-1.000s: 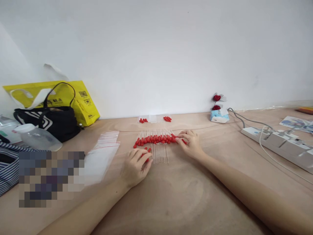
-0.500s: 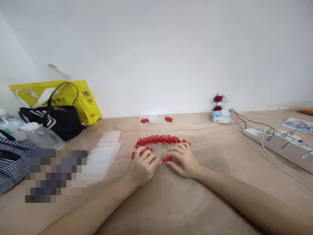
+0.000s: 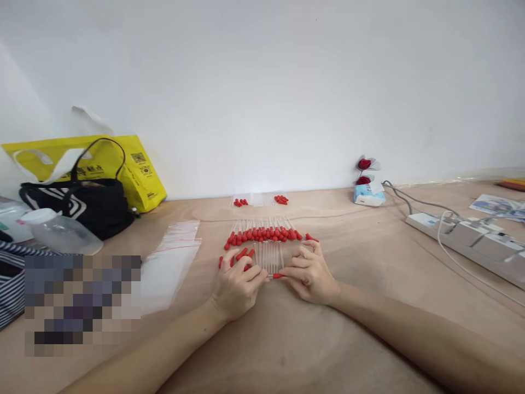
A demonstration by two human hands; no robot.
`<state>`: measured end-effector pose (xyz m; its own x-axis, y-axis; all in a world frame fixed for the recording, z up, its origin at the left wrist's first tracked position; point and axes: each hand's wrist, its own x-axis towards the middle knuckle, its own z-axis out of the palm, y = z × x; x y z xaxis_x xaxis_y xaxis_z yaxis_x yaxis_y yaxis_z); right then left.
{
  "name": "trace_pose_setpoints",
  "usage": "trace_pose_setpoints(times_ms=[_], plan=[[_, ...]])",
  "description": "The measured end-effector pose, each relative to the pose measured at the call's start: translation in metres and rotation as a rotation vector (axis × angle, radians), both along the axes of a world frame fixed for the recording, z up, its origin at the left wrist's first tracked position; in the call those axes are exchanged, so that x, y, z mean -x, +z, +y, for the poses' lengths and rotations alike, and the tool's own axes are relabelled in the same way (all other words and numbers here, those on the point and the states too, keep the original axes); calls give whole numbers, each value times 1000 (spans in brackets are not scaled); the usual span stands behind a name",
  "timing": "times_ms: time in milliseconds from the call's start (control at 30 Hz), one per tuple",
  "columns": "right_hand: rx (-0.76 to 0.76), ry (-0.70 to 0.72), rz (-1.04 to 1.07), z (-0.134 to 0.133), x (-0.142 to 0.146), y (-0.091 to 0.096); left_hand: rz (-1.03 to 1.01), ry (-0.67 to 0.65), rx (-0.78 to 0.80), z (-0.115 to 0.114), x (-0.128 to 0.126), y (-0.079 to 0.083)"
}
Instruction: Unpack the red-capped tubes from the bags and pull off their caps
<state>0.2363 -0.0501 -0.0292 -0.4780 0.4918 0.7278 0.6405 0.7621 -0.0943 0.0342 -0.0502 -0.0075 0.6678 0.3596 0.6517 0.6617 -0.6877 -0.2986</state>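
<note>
Right hand point(image 3: 310, 278) has come from the end of the red-tipped row point(image 3: 266, 233) to meet the left hand point(image 3: 238, 287), so one bulb and one tube now appear brought together. Its grip pinches a red bulb point(image 3: 276, 276), smooth and rubber-like; the left grip seems closed on a thin, see-through tube point(image 3: 269, 276). Both pieces are just before the straight, glossy bare tubes point(image 3: 269, 254), above the wood-patterned surface point(image 3: 283, 334).

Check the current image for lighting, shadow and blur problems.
Head view: soft light, with a diffuse shadow below the right forearm; head view: clear tubes fade into the table; head view: blocky pixelation obscures a lower-left patch.
</note>
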Motion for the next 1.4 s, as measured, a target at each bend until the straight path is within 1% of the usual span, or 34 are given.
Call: trace_pose_setpoints(times_ms=[233, 367, 467, 567, 700, 767, 867, 933, 1000, 1067, 1133, 1233, 1400], plan=[[39, 7, -15, -2, -4, 2, -16, -3, 28, -1, 3, 2], [92, -54, 51, 2, -12, 1, -113, 25, 47, 1, 9, -1], [102, -109, 104, 8, -20, 1, -168, 38, 117, 1, 7, -2], [91, -226, 175, 20, -30, 1, -222, 28, 270, 3, 2, 1], [150, -455, 334, 40, -52, -2, -370, 35, 599, 13, -4, 14], [225, -535, 417, 49, -62, -5, -470, 83, 763, 22, -7, 23], [384, -583, 443, 58, -69, -7, -615, 186, 960, 38, -12, 33], [500, -605, 416, 60, -69, -7, -665, 249, 1087, 49, -15, 37], [599, -635, 391, 61, -66, -5, -675, 299, 1184, 58, -17, 36], [670, -659, 353, 61, -64, -3, -646, 328, 1202, 63, -18, 33], [706, -682, 305, 60, -63, -1, -575, 345, 1156, 66, -19, 28], [721, -720, 269, 60, -63, 1, -481, 369, 1116, 66, -20, 24], [735, -739, 241, 60, -63, 1, -432, 411, 1098, 67, -19, 22]])
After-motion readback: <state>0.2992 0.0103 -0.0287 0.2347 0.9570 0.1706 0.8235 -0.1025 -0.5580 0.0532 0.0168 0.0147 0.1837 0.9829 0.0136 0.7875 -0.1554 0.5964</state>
